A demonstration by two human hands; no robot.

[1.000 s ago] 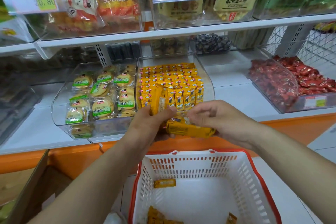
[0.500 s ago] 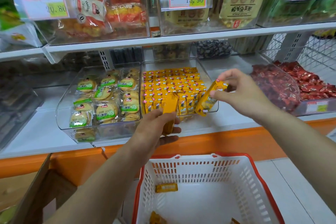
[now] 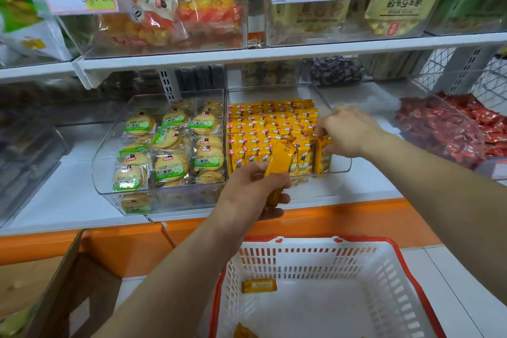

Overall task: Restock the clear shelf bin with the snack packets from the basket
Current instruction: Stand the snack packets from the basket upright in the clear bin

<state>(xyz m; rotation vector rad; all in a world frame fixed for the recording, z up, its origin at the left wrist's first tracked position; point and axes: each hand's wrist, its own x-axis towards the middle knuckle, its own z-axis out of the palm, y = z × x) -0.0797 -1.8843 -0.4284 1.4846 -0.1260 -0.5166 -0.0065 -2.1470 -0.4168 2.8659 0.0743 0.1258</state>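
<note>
The clear shelf bin [image 3: 341,164] on the lower shelf holds rows of upright yellow snack packets [image 3: 263,129]. My right hand [image 3: 347,132] reaches into the bin's front right corner, its fingers pinching one yellow packet [image 3: 323,147] set among the rows. My left hand [image 3: 255,189] hovers just in front of the bin, closed around a small bunch of yellow packets [image 3: 278,164]. Below, the white basket with a red rim [image 3: 406,263] holds a loose packet [image 3: 258,285] near its back wall and another [image 3: 244,332] at the bottom edge.
A clear bin of green-labelled round biscuits [image 3: 167,151] stands left of the yellow one. A bin of red sweets [image 3: 450,129] sits at the right. An upper shelf [image 3: 274,53] with price tags overhangs. A cardboard box [image 3: 55,282] stands at lower left.
My right hand has carried its packet from in front of the bin down into the bin's front right corner. My left hand has stayed before the bin with its packets.
</note>
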